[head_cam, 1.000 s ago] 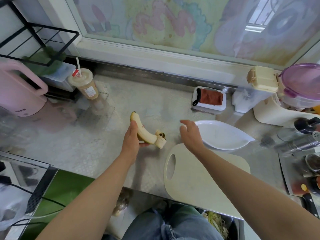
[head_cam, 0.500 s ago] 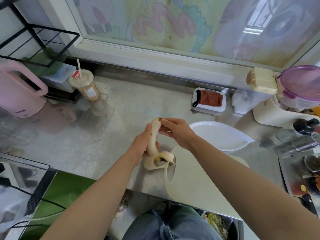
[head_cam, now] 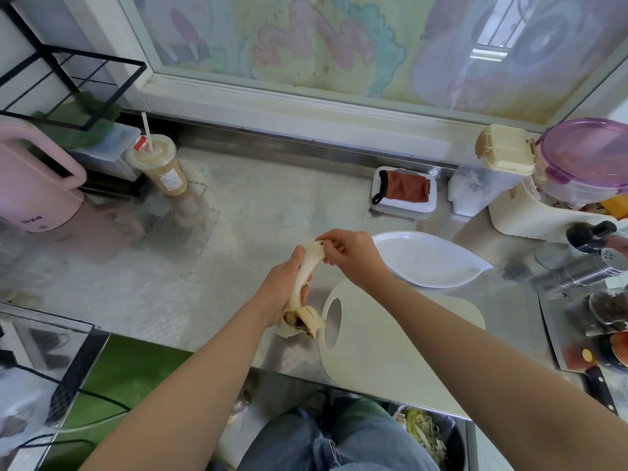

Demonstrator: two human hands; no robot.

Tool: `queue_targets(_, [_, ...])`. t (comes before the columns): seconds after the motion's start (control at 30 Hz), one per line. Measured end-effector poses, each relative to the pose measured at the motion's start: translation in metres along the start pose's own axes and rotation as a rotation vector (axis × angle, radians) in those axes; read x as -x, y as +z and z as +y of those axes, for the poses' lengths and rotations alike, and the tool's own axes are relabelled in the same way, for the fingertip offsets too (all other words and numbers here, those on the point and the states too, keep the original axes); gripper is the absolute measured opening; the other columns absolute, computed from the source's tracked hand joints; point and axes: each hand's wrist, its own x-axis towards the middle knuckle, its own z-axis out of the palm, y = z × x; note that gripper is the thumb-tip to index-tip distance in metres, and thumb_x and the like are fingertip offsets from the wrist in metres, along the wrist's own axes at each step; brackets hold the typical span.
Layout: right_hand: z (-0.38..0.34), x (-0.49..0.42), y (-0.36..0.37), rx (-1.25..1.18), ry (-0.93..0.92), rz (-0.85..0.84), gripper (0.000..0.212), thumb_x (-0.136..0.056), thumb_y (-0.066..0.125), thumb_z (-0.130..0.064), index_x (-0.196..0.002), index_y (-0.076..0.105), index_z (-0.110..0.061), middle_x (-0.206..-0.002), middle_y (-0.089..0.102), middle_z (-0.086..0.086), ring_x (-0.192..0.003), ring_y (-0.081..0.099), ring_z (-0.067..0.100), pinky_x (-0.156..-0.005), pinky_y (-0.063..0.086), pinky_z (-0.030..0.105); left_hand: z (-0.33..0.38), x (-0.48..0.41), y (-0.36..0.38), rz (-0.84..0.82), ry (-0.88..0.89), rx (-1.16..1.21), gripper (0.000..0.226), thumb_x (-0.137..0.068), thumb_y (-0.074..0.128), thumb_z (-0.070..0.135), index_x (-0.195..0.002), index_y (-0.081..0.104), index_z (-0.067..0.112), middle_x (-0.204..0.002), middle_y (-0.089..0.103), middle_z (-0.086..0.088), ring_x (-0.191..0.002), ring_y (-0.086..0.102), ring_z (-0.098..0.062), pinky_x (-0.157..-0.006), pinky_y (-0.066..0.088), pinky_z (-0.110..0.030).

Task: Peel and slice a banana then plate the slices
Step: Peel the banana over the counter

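Note:
A pale, partly peeled banana (head_cam: pixel 307 266) stands nearly upright over the steel counter, with peel strips (head_cam: pixel 307 321) curling down at its lower end. My left hand (head_cam: pixel 282 287) is wrapped around its lower half. My right hand (head_cam: pixel 350 254) pinches the banana's top end with its fingertips. A cream cutting board (head_cam: pixel 390 351) lies just right of the banana, partly under my right forearm. The white leaf-shaped plate (head_cam: pixel 431 263) sits behind the board, to the right of my right hand.
An iced drink cup with a straw (head_cam: pixel 159 164) and a pink kettle (head_cam: pixel 37 185) stand at the left. A white box with a red cloth (head_cam: pixel 404 192) sits by the back wall. Jars and a shaker (head_cam: pixel 591 266), plus a knife handle (head_cam: pixel 599 389), crowd the right edge. A bin of scraps (head_cam: pixel 428 436) is below the counter.
The banana went from lying sideways in my left hand to upright. My right hand came over from the board and took hold of its top end; peel now hangs at the bottom.

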Motion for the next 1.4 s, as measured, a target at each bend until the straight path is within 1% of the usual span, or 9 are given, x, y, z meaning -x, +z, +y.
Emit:
queue_targets(0.13, [0.002,0.005,-0.003,0.032,0.021,-0.018,0.021,-0.085,0.052,-0.006,-0.094,0.07,-0.008,-0.062,0.063,-0.003,-0.052,0.059,0.003,-0.059,0.048,0.011,-0.001,0.003,0.0,-0.041,0.005,-0.076,0.056,-0.097,0.036,0.056,-0.084,0.059,0.006,-0.056,0.053,-0.003,-0.042,0.046,-0.013,-0.045,0.042,-0.025])
queue_targets(0.27, [0.003,0.008,-0.003,-0.003,0.113,-0.022,0.022,-0.082,0.052,-0.005,-0.09,0.071,-0.01,-0.059,0.066,0.004,-0.052,0.062,0.014,-0.06,0.055,0.021,-0.002,0.005,0.003,-0.063,-0.006,-0.073,0.055,-0.098,0.036,0.055,-0.085,0.059,0.006,-0.055,0.053,-0.001,-0.042,0.046,-0.012,-0.043,0.041,-0.023])
queue_targets(0.67, [0.001,0.01,-0.014,-0.668,0.405,-0.292,0.029,-0.094,0.058,-0.022,-0.105,0.068,0.004,-0.083,0.068,0.013,-0.076,0.067,0.017,-0.073,0.055,0.022,-0.01,0.0,-0.008,-0.115,-0.005,-0.041,0.062,-0.096,0.032,0.061,-0.083,0.057,0.006,-0.056,0.049,-0.005,-0.043,0.043,-0.015,-0.044,0.04,-0.024])
queue_targets(0.83, [-0.001,0.007,-0.012,-0.647,0.475,-0.312,0.029,-0.098,0.05,-0.02,-0.1,0.066,0.004,-0.079,0.067,0.008,-0.07,0.065,0.013,-0.066,0.053,0.019,-0.01,0.001,-0.01,-0.157,0.012,-0.05,0.064,-0.094,0.032,0.064,-0.083,0.057,0.006,-0.056,0.048,-0.005,-0.044,0.041,-0.016,-0.044,0.039,-0.025])
queue_targets(0.93, [-0.008,0.005,-0.003,-0.956,0.657,-0.31,0.027,-0.101,0.044,-0.019,-0.096,0.062,0.001,-0.077,0.062,0.007,-0.063,0.058,0.011,-0.06,0.05,0.018,-0.008,0.002,-0.007,-0.286,0.068,0.056,0.07,-0.082,0.037,0.077,-0.083,0.055,0.01,-0.058,0.045,-0.005,-0.045,0.04,-0.017,-0.043,0.037,-0.025])
queue_targets(1.03, [-0.015,0.001,0.005,-1.31,0.74,-0.244,0.027,-0.102,0.039,-0.02,-0.093,0.057,-0.001,-0.071,0.058,0.007,-0.059,0.052,0.012,-0.058,0.049,0.021,-0.005,0.002,-0.002,-0.359,0.274,0.076,0.072,-0.07,0.054,0.08,-0.089,0.055,0.01,-0.068,0.048,-0.008,-0.052,0.048,-0.019,-0.051,0.044,-0.027])
queue_targets(1.1, [-0.017,-0.001,0.006,-1.358,0.725,-0.22,0.029,-0.102,0.037,-0.021,-0.097,0.057,-0.001,-0.075,0.059,0.009,-0.065,0.053,0.016,-0.063,0.05,0.024,-0.005,-0.001,-0.002,-0.288,0.37,0.04,0.071,-0.069,0.065,0.071,-0.098,0.056,0.007,-0.079,0.055,-0.01,-0.064,0.058,-0.023,-0.062,0.049,-0.033])
queue_targets(1.23, [-0.023,-0.002,0.007,-1.425,0.74,-0.201,0.028,-0.102,0.037,-0.018,-0.098,0.057,0.0,-0.085,0.059,0.011,-0.064,0.058,0.015,-0.061,0.053,0.021,-0.008,-0.008,0.003,-0.018,0.436,0.088,0.057,-0.08,0.062,0.059,-0.098,0.062,0.005,-0.081,0.062,-0.007,-0.077,0.059,-0.019,-0.077,0.047,-0.036])
queue_targets(1.4, [-0.016,-0.006,0.012,-1.369,0.868,0.054,0.026,-0.102,0.04,-0.015,-0.086,0.055,-0.001,-0.081,0.058,0.012,-0.07,0.055,0.017,-0.053,0.054,0.019,-0.005,-0.011,0.007,0.278,0.358,0.299,0.032,-0.094,0.054,0.041,-0.096,0.063,0.011,-0.091,0.071,-0.008,-0.081,0.067,-0.02,-0.08,0.053,-0.038])
